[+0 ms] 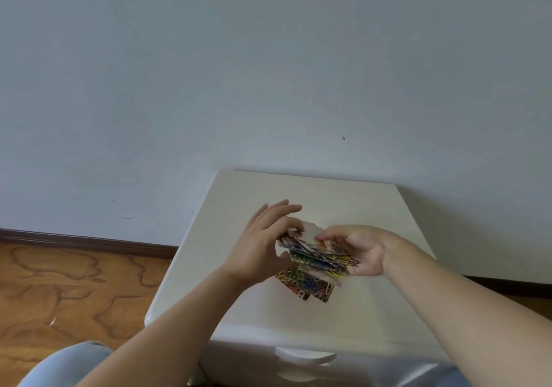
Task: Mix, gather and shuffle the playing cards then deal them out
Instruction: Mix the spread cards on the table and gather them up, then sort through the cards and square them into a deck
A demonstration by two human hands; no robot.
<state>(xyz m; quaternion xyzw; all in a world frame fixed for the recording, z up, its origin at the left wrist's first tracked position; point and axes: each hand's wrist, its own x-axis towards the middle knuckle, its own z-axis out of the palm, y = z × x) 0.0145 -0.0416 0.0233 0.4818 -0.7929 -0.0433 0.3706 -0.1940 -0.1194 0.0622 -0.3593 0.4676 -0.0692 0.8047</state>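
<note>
- The cards (pixel 316 259) sit as a ragged, half-gathered bundle held between both hands just above the middle of the white worktop (pixel 388 312); their corners stick out at several angles.
- Two or three more cards (pixel 307 285) show below the bundle, on its near side. Whether they lie flat on the worktop or hang from the bundle, I cannot tell.
- The left hand (pixel 263 246) stands on the bundle's left side, thumb and curled fingers closed on that edge, with two fingers stretched out loose beyond it.
- The right hand (pixel 358 249) cups the bundle from the right, palm turned up, fingers (pixel 331 232) bent over the top card and pressing on it.
- Judging by their look, the cards are thin, light and springy, with glossy printed backs, so they probably slide over each other easily. A loose hold would likely let some slip out.
- The misaligned corners look prone to bending or creasing if squeezed hard, so the pressure should stay light.
- The best hold seems to be on the long edges, thumb on one side and fingers on the other, while the short ends are tapped against the worktop to square them.
- Gathering looks unfinished: the bundle needs squaring before a shuffle, and no dealing has begun.
</note>
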